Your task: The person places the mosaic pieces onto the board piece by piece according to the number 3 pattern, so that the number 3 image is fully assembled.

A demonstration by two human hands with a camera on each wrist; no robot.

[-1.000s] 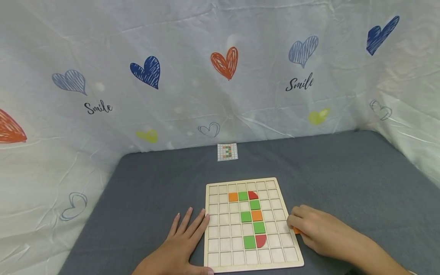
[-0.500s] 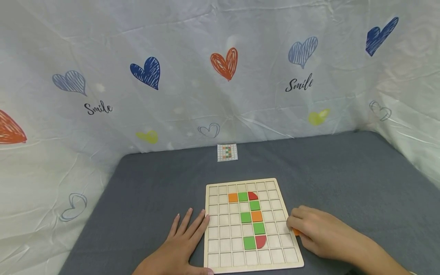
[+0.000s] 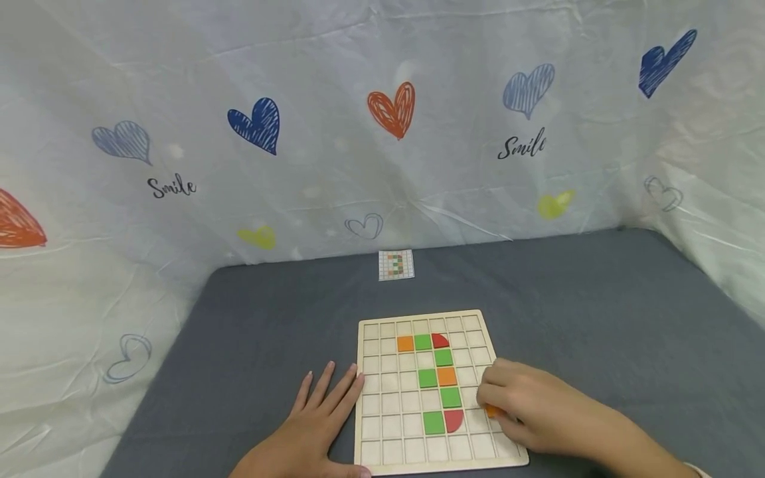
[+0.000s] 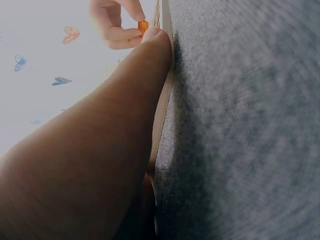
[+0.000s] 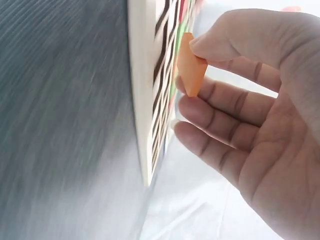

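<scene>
A wooden grid board point(image 3: 372, 453) lies on the dark table, with green, orange and red tiles set in some of its squares. My right hand point(image 3: 540, 408) pinches an orange square tile point(image 5: 191, 65) between thumb and fingertips, over the board's right side. In the head view most of that tile point(image 3: 493, 411) is hidden by the fingers. My left hand point(image 3: 317, 425) rests spread out at the board's left edge, its fingertips and thumb right at the frame. The left wrist view shows the thumb point(image 4: 157, 42) against the board's side.
A small printed card point(image 3: 396, 265) with a coloured grid pattern lies at the back of the table point(image 3: 287, 312). Behind it hangs a pale cloth point(image 3: 317, 166) printed with hearts and "Smile" lettering.
My right hand has moved left with the orange tile, from beside the board's right edge to over its right-hand squares. The left hand and the board stay where they were.
</scene>
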